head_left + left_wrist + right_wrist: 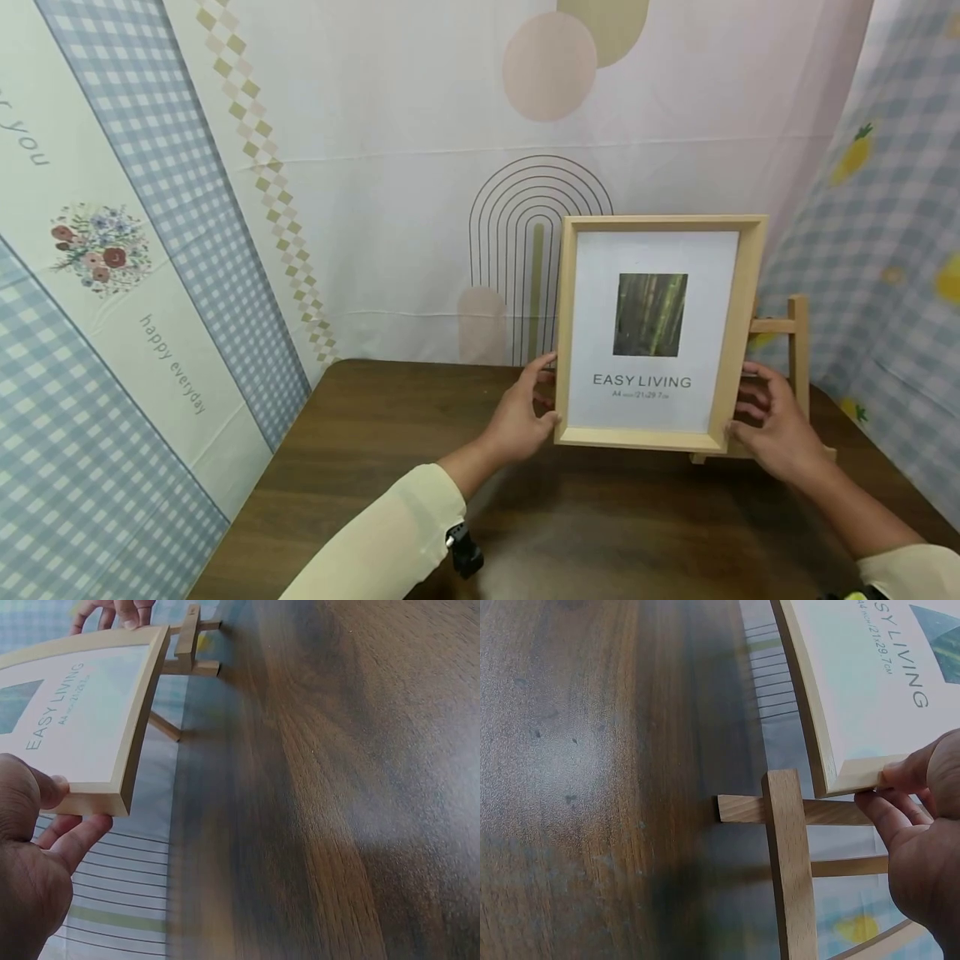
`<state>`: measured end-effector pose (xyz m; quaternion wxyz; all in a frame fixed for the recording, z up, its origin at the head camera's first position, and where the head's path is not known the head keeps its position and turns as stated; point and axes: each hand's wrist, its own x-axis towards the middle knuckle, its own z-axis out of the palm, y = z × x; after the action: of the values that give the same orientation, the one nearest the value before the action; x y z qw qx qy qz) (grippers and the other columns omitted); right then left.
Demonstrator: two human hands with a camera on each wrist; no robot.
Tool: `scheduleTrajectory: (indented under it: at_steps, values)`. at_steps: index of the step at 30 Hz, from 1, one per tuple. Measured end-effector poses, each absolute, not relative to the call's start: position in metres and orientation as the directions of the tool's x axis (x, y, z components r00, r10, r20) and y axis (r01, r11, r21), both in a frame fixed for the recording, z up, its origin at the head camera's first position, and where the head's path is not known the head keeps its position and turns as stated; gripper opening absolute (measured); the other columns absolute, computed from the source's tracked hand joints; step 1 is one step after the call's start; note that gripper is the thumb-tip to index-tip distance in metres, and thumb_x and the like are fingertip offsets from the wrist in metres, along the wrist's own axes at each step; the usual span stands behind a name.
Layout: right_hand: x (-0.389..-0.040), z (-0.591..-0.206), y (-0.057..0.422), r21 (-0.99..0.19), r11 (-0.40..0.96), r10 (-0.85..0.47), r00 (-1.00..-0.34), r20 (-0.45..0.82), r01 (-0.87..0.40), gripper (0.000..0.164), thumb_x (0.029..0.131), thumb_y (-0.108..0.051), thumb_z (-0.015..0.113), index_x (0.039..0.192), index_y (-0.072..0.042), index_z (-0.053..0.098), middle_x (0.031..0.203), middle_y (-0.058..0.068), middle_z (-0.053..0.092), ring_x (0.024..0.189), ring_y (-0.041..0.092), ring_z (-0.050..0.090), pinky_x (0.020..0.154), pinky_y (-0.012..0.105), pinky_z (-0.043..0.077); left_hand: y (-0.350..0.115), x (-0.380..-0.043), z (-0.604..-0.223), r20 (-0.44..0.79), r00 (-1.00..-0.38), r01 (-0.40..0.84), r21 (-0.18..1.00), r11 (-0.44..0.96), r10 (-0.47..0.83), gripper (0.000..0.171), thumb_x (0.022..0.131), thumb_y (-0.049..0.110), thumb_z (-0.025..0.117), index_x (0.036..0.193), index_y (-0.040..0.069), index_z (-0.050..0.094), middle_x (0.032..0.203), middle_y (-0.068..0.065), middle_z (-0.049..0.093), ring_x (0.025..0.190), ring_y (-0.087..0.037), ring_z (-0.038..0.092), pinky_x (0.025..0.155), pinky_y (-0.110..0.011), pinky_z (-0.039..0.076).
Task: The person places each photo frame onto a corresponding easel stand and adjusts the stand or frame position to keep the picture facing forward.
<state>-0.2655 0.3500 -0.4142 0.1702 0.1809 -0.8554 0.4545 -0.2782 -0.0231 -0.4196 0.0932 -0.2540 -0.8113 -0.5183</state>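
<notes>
A light wooden picture frame (pixel 651 437) is held upright above the table, its white insert reading "EASY LIVING" around a small bamboo picture. On its left edge near the lower corner, my left hand (pixel 517 417) grips it between thumb and fingers. My right hand (pixel 780 429) pinches the opposite edge, also low down. Behind and to the right stands a wooden easel (pixel 798 350), partly hidden by the picture frame. In the right wrist view the frame's lower corner is close to the easel's ledge (pixel 787 862); whether they touch I cannot tell.
The dark brown wooden table (pixel 390 417) reaches back to a pale patterned cloth (pixel 390 233). Blue checked curtains hang at the left (pixel 217 208) and right (pixel 900 275). A black strap (pixel 465 552) is on my left sleeve.
</notes>
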Motion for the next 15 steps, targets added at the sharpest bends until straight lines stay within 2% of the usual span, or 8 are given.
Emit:
scheduleTrajectory:
  at_steps: [7,15]
  values:
    - [-0.266,-0.414,0.352,-0.713,0.536,-0.142,-0.881,0.452,-0.452,0.093,0.081,0.028,0.064,0.154,0.006,0.012,0.129,0.037,0.047,0.097,-0.013,0.051,0.068,0.014,0.052,-0.018,-0.28,-0.42,0.41,-0.86,0.5,0.799,0.333,0.304,0.091,0.087,-0.013,0.073,0.158,0.024,0.03,0.133,-0.012,0.059,0.095,-0.019,0.065,0.072,-0.023,0.056]
    - [-0.266,-0.415,0.356,-0.71,0.543,-0.126,-0.88,0.458,-0.448,0.092,0.081,0.027,0.064,0.154,0.005,0.013,0.128,0.034,0.047,0.097,-0.013,0.052,0.07,0.014,0.052,-0.012,-0.282,-0.421,0.401,-0.869,0.483,0.814,0.321,0.289,0.091,0.086,-0.014,0.072,0.157,0.025,0.033,0.133,-0.012,0.06,0.093,-0.016,0.065,0.068,-0.023,0.056]
